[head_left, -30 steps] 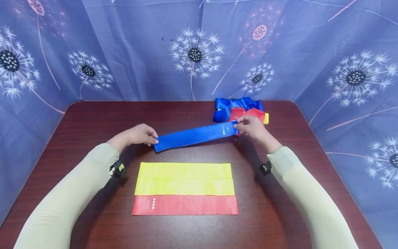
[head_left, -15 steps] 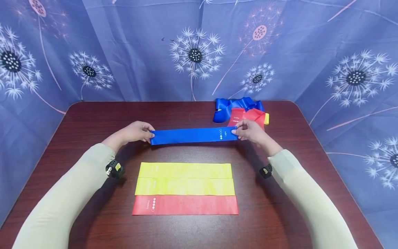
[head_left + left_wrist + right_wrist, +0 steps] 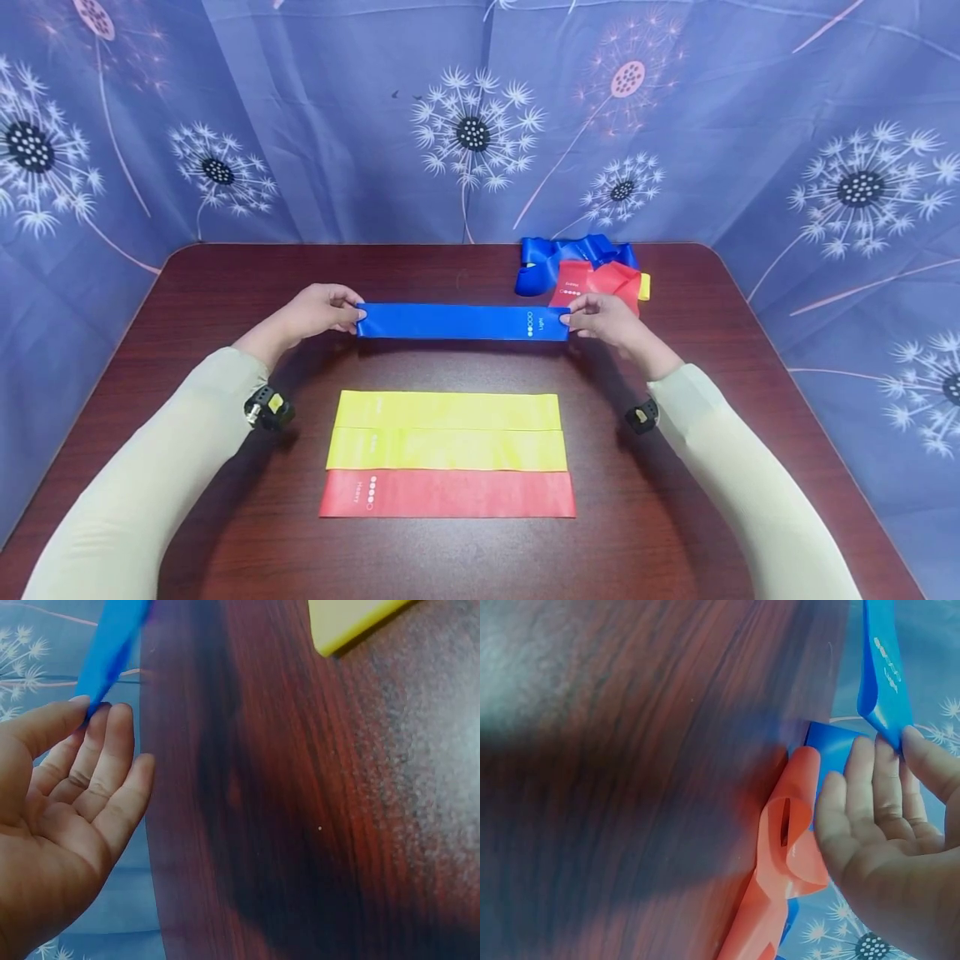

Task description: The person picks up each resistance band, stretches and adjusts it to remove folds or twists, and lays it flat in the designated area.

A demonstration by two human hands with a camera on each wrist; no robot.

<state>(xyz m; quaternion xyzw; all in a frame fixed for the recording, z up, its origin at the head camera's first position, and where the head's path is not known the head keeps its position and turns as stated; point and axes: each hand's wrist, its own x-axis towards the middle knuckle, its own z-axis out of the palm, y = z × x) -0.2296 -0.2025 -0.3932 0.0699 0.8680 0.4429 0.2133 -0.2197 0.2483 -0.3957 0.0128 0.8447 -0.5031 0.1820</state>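
Note:
A flat blue resistance band (image 3: pixel 450 322), printed "Light" near its right end, is stretched level above the table between both hands. My left hand (image 3: pixel 322 312) pinches its left end between thumb and fingers; the left wrist view shows the blue band (image 3: pixel 109 656) at the fingertips. At the other end my right hand (image 3: pixel 603 321) pinches the corner, as the right wrist view of the band (image 3: pixel 885 675) also shows. Nearer the front, two yellow bands (image 3: pixel 450 429) lie flat one above the other, with a red band (image 3: pixel 465 494) marked "Heavy" along their lower edge.
Behind the right hand is a loose heap with a crumpled blue band (image 3: pixel 577 250), a red band (image 3: pixel 600 279) and a bit of yellow (image 3: pixel 644 287). The brown table (image 3: pixel 225 275) ends at a dandelion-patterned curtain (image 3: pixel 337 125).
The blue band has gone from slanted to level. My left hand has risen toward the back and shifted left; my right hand has come slightly nearer, away from the heap.

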